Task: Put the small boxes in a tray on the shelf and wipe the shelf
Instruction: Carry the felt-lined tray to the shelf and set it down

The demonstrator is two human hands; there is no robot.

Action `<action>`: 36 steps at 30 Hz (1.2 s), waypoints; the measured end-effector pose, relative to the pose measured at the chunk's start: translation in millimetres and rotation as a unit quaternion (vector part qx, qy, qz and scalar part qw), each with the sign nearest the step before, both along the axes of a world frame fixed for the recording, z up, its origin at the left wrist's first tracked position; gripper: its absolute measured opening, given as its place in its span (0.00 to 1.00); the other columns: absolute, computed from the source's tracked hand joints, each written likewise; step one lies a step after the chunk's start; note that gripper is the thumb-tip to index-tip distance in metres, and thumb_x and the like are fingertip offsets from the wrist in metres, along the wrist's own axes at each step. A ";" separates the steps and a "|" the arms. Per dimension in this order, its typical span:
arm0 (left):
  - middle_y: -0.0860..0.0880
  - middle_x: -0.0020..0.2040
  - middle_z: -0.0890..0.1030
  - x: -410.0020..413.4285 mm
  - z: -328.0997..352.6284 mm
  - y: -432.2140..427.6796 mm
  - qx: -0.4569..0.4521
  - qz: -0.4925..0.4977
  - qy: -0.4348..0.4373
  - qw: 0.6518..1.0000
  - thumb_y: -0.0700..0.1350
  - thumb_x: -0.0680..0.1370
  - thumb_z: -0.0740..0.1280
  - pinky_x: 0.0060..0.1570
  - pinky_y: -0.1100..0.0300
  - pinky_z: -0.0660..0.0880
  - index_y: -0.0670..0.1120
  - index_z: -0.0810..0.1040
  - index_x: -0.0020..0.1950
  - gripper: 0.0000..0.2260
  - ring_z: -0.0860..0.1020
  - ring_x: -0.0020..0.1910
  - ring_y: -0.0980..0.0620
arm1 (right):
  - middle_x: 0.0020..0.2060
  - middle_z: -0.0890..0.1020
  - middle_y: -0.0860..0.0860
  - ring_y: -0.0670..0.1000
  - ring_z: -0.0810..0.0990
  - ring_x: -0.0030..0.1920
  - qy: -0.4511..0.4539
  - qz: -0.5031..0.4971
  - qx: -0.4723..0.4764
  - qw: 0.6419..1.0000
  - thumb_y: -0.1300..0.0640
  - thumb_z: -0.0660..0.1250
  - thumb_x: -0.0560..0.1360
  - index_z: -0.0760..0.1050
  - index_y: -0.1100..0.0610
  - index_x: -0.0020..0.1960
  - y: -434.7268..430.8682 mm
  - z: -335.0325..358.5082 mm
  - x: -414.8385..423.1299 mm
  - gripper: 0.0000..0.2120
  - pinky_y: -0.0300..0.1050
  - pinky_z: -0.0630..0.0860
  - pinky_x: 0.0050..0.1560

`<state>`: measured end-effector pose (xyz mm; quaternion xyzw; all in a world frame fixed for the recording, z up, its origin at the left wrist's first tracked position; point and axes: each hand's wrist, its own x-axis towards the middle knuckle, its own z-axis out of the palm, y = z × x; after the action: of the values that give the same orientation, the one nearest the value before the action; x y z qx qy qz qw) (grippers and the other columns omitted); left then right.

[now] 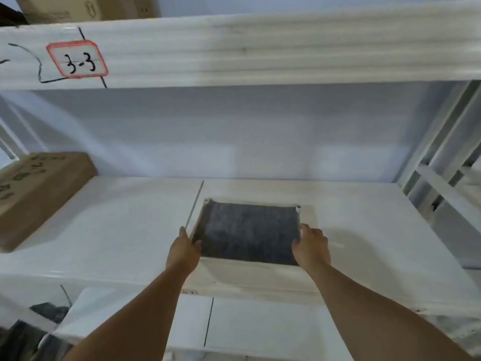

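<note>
Cardboard box left; red-bordered "3-3" label above.

Both arms fwd, L hand & R hand upright, palms inward.

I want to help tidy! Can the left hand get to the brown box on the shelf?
Probably yes. The left hand holds the tray's edge, but bare shelf lies between it and the brown box.

Tray: shallow, rectangular, pale rim, dark grey speckled floor, no contents visible. Lies flat on the shelf, at 6 o'clock of the board, near its front edge.
Shelf: white, flat board; seam line at the tray's 10 o'clock.
</note>
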<state>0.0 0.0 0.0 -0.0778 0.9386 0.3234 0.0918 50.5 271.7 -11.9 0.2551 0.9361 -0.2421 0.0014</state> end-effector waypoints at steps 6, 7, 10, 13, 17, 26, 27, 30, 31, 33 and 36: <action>0.38 0.63 0.77 -33.2 -16.6 -6.6 0.020 0.016 -0.036 0.999 0.48 0.80 0.61 0.60 0.49 0.73 0.38 0.69 0.67 0.19 0.76 0.61 0.39 | 0.64 0.73 0.57 0.60 0.68 0.65 -0.039 -0.093 -0.038 0.994 0.53 0.57 0.79 0.55 0.52 0.75 4.6 -10.7 -12.0 0.26 0.52 0.72 0.57; 0.38 0.62 0.78 -39.7 -18.7 -7.3 0.023 0.019 -0.039 0.999 0.47 0.80 0.62 0.59 0.49 0.73 0.37 0.72 0.66 0.18 0.77 0.59 0.39 | 0.64 0.73 0.57 0.60 0.67 0.64 -0.044 -0.098 -0.032 0.994 0.54 0.57 0.79 0.57 0.53 0.75 5.4 -12.3 -12.9 0.25 0.51 0.72 0.55; 0.38 0.56 0.81 -59.0 -25.4 -9.8 0.071 0.052 -0.059 0.994 0.45 0.79 0.62 0.49 0.52 0.76 0.37 0.77 0.60 0.14 0.79 0.51 0.40 | 0.59 0.78 0.57 0.59 0.75 0.58 -0.042 -0.122 -0.045 0.991 0.56 0.56 0.78 0.72 0.58 0.65 8.7 -17.4 -15.6 0.16 0.48 0.76 0.52; 0.39 0.45 0.80 -73.2 -26.5 -7.3 0.128 0.059 -0.080 0.987 0.39 0.78 0.62 0.42 0.54 0.73 0.37 0.80 0.50 0.09 0.77 0.42 0.42 | 0.56 0.80 0.58 0.60 0.78 0.54 -0.018 -0.163 -0.102 0.981 0.61 0.55 0.78 0.75 0.60 0.59 8.2 -11.6 -15.0 0.14 0.49 0.78 0.51; 0.39 0.48 0.80 -89.3 -20.8 3.6 0.209 0.030 -0.083 0.974 0.38 0.80 0.59 0.46 0.54 0.71 0.37 0.80 0.53 0.11 0.76 0.46 0.42 | 0.63 0.76 0.60 0.61 0.76 0.60 0.058 -0.235 -0.167 0.956 0.61 0.53 0.81 0.70 0.60 0.68 6.4 0.7 -7.8 0.17 0.48 0.73 0.57; 0.41 0.51 0.82 -97.0 7.1 56.7 0.330 -0.090 -0.082 0.936 0.44 0.79 0.63 0.40 0.56 0.73 0.39 0.79 0.60 0.13 0.77 0.45 0.44 | 0.65 0.76 0.59 0.62 0.74 0.63 0.193 -0.394 -0.219 0.872 0.57 0.56 0.81 0.72 0.58 0.68 18.9 30.7 42.3 0.17 0.50 0.71 0.62; 0.41 0.52 0.82 -95.7 9.0 65.8 0.343 -0.106 -0.091 0.929 0.45 0.79 0.64 0.38 0.59 0.71 0.40 0.79 0.61 0.14 0.78 0.45 0.44 | 0.65 0.76 0.59 0.62 0.74 0.63 0.203 -0.410 -0.212 0.864 0.57 0.57 0.81 0.73 0.59 0.67 20.3 33.5 53.0 0.17 0.51 0.71 0.63; 0.43 0.53 0.81 -80.6 20.1 98.1 0.388 -0.156 -0.114 0.901 0.45 0.79 0.65 0.40 0.61 0.73 0.41 0.79 0.61 0.13 0.79 0.47 0.44 | 0.62 0.78 0.59 0.62 0.74 0.63 0.217 -0.451 -0.184 0.846 0.56 0.55 0.81 0.74 0.58 0.66 26.0 40.3 91.4 0.17 0.52 0.70 0.64; 0.43 0.54 0.81 -73.5 23.4 109.0 0.398 -0.176 -0.123 0.892 0.45 0.79 0.65 0.44 0.60 0.75 0.41 0.78 0.62 0.14 0.79 0.50 0.44 | 0.61 0.79 0.58 0.62 0.75 0.62 0.223 -0.463 -0.176 0.839 0.56 0.55 0.81 0.75 0.58 0.65 26.5 43.5 104.9 0.17 0.52 0.71 0.63; 0.43 0.59 0.81 -60.1 24.2 131.7 0.404 -0.218 -0.136 0.878 0.46 0.79 0.64 0.53 0.54 0.76 0.41 0.77 0.64 0.16 0.79 0.55 0.43 | 0.58 0.80 0.58 0.61 0.77 0.59 0.241 -0.492 -0.167 0.819 0.55 0.54 0.81 0.76 0.57 0.63 27.5 46.4 133.5 0.16 0.54 0.73 0.62; 0.45 0.62 0.79 -34.4 25.4 162.2 0.395 -0.274 -0.160 0.862 0.48 0.79 0.64 0.53 0.52 0.75 0.45 0.75 0.67 0.18 0.78 0.59 0.43 | 0.59 0.80 0.56 0.60 0.76 0.60 0.252 -0.551 -0.161 0.779 0.53 0.55 0.81 0.75 0.56 0.65 26.9 49.4 179.9 0.17 0.55 0.72 0.63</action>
<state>-34.4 162.2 25.4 0.1742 0.6883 0.6117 0.3489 230.4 298.5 37.5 0.6531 0.5502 -0.4046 -0.3272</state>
